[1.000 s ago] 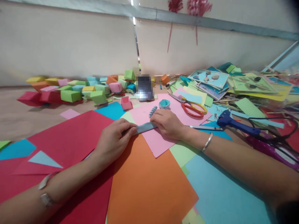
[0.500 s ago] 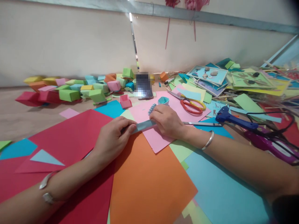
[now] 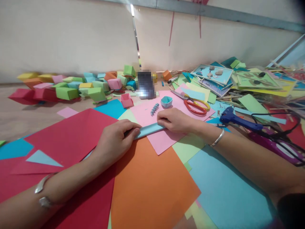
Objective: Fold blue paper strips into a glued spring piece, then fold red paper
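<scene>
A narrow light-blue paper strip (image 3: 150, 129) stretches between my two hands, above the pink sheet (image 3: 159, 143) and the orange sheet (image 3: 152, 187). My left hand (image 3: 119, 136) pinches its left end between thumb and fingers. At the other end, my right hand (image 3: 175, 120) has its fingers closed on the strip. Just beyond the right hand lie a small zigzag-folded blue piece (image 3: 154, 109) and a little teal paper cup (image 3: 166, 101). Red-and-yellow scissors (image 3: 195, 106) rest on the pink paper to the right.
Folded paper boxes (image 3: 68, 93) line the back left, beside a phone-like dark object (image 3: 145, 84). A blue glue gun (image 3: 240, 120) with a black cable lies at right, near a purple device (image 3: 274, 146). Framed pebble pictures (image 3: 213, 75) are stacked behind.
My right hand has slid right and a little down along the strip, exposing the zigzag piece and teal cup more fully. The left hand keeps its pinch.
</scene>
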A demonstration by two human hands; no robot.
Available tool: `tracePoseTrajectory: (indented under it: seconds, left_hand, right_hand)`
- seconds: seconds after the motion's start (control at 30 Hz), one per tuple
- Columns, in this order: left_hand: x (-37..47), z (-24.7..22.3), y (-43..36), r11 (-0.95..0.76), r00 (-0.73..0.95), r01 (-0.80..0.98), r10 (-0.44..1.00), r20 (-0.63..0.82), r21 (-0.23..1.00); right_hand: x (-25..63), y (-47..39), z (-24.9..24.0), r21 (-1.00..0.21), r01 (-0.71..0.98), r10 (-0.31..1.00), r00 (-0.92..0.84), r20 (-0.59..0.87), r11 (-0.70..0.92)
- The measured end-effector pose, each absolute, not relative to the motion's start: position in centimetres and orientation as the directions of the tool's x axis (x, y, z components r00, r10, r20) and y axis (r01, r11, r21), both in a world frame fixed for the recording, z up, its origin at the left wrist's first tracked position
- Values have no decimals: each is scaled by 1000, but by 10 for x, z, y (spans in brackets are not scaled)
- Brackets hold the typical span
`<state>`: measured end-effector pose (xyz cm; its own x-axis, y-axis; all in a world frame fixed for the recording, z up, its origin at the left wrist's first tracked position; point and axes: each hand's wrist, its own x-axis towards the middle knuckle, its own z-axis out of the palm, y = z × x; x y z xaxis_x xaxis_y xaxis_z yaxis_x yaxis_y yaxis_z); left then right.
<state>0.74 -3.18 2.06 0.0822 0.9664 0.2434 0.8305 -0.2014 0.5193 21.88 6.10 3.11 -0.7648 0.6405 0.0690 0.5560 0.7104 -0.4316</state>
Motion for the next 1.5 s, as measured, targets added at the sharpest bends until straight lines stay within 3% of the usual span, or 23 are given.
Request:
tracePoseTrajectory:
  seconds: [0.57, 0.87, 1.07, 1.2, 1.3, 1.43, 1.5]
  left_hand:
    - [3, 14, -32, -302, 181, 861, 934, 308, 410]
    - [-3, 9, -32, -340, 250, 890, 921, 298, 305]
    - [-2, 9, -32, -517, 427, 851, 785, 448, 95]
    - [-1, 13, -32, -598, 555, 801, 752, 356, 14]
    - [-1, 12, -34, -589, 571, 808, 776, 270, -17]
    - [3, 9, -37, -570, 557, 820, 779, 288, -43]
    - [5, 10, -38, -556, 536, 831, 786, 308, -25]
  right_hand:
    - [215, 60, 24, -337, 655, 713, -697, 78, 676]
    - [217, 63, 21, -314, 631, 680, -730, 69, 710]
    - [218, 60, 19, -378, 606, 685, -719, 117, 700]
    - [219, 63, 16, -399, 577, 671, -726, 151, 713]
    - [218, 63, 14, -308, 562, 635, -734, 242, 767]
    - [212, 49, 20, -21, 594, 569, -759, 316, 804]
    - [208, 34, 25, 85, 527, 485, -825, 291, 845]
